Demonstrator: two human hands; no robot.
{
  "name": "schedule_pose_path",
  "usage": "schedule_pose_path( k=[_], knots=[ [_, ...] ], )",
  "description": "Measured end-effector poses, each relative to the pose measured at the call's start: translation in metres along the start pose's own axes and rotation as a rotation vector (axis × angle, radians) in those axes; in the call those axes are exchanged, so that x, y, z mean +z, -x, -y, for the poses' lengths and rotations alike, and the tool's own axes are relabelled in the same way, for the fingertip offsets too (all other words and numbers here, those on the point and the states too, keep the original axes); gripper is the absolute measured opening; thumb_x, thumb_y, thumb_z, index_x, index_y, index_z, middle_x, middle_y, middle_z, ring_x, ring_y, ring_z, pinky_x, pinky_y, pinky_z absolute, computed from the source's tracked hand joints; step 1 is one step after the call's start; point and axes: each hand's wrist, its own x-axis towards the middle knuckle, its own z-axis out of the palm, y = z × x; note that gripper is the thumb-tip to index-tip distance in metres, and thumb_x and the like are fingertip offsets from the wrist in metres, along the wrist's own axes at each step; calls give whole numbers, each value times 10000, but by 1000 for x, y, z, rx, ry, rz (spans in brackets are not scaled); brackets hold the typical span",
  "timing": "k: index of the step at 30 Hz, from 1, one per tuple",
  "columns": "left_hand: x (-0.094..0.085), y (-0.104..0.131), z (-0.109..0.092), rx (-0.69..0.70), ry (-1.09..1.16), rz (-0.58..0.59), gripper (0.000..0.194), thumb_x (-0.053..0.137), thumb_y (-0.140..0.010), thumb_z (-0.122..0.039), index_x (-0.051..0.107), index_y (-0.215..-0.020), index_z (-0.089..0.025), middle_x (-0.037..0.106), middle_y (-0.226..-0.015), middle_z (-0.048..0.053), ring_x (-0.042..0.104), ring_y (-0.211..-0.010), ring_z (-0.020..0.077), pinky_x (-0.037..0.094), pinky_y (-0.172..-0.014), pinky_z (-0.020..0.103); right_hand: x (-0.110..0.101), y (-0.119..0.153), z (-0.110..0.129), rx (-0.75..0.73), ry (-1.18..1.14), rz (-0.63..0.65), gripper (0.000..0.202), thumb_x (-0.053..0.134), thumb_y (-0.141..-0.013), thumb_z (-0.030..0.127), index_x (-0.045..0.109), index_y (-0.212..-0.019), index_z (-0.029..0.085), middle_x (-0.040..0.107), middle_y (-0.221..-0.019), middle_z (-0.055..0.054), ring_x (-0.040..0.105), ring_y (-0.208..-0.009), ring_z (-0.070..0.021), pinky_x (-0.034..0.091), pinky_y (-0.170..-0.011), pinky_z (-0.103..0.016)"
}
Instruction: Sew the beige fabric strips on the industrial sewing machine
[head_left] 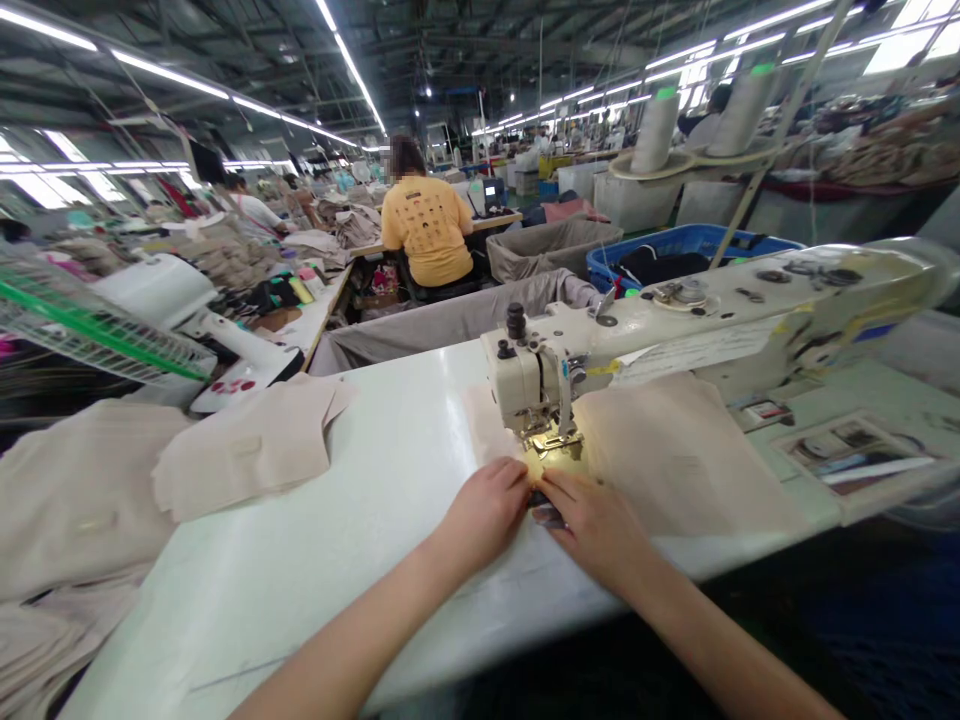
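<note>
A beige fabric piece (682, 460) lies on the sewing table beneath the arm of a sewing machine (525, 385), with part of it showing left of the presser foot (555, 440). My left hand (491, 505) has its fingers pressed together on the fabric just in front of the foot. Close beside it, my right hand (596, 520) pinches the fabric's front edge, thumb below the bent fingers. Lamp light falls yellow on the stitching spot. My fingertips cover the edge, and a small dark part between the hands is unclear.
Stacked beige fabric pieces (247, 445) lie at the table's left, beside a white fan (172, 320). Cloth-lined bins (450, 315) and a blue basket (682, 240) stand behind the machine. Thread cones (655, 130) rise at right. A person in a yellow shirt (429, 230) sits ahead.
</note>
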Motion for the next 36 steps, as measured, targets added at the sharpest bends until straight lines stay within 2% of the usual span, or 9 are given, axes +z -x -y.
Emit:
schedule_pose_path(
  k=[2,5,9,14,22,29,33,36],
  knots=[
    [4,12,-7,89,17,-64,221,466,-988,-147,634,-1127,-114,659,-1143,133,616,-1096,245,563,-970,394,1,2,-1,0,0,16,252,602,-934,216,615,-1183,182,682,-1185,-96,659,-975,-254,548,-799,-368],
    [4,16,-4,135,55,-106,253,443,-1004,-168,612,-1186,-116,653,-1165,136,606,-1153,249,559,-998,403,-2,0,-2,15,-7,54,239,587,-944,208,618,-1180,188,678,-1191,-94,657,-1004,-255,554,-814,-364],
    [0,5,8,121,77,-95,243,424,-1010,-183,650,-1087,-135,666,-1081,122,629,-1117,248,573,-969,399,-8,-15,-2,42,-26,95,178,558,-968,198,642,-1125,192,676,-1161,-88,655,-1032,-242,554,-831,-339],
    [-4,-10,27,122,91,-104,279,397,-1011,-165,646,-1134,-136,659,-1116,130,626,-1123,238,560,-993,403,-11,-31,-4,74,-40,79,272,566,-969,210,620,-1235,198,643,-1257,-111,655,-1072,-250,560,-844,-354],
    [-6,-14,37,126,88,-123,309,385,-1015,-182,635,-1180,-108,660,-1161,148,615,-1134,245,546,-1014,402,-9,-25,-7,82,-57,75,333,582,-955,226,619,-1284,192,618,-1324,-137,655,-1110,-276,570,-882,-394],
    [6,-9,36,-22,90,-164,301,464,-983,-185,581,-1260,-162,631,-1256,118,597,-1172,248,521,-1035,434,-3,-20,-6,96,-69,25,324,601,-953,250,629,-1270,192,618,-1328,-137,647,-1133,-289,570,-899,-414],
    [-1,-7,32,-107,44,-121,312,535,-962,-214,569,-1269,-171,623,-1249,114,593,-1151,257,521,-1011,431,-6,-17,-6,116,-132,-2,265,604,-943,226,650,-1204,205,653,-1261,-100,679,-1042,-254,577,-848,-368],
    [-10,-1,15,-161,-39,-43,264,554,-965,-260,598,-1203,-157,644,-1150,114,593,-1080,280,538,-942,448,-8,-9,-9,132,-186,-57,243,588,-948,229,641,-1183,194,669,-1213,-92,687,-1006,-244,576,-819,-356]
  ],
)
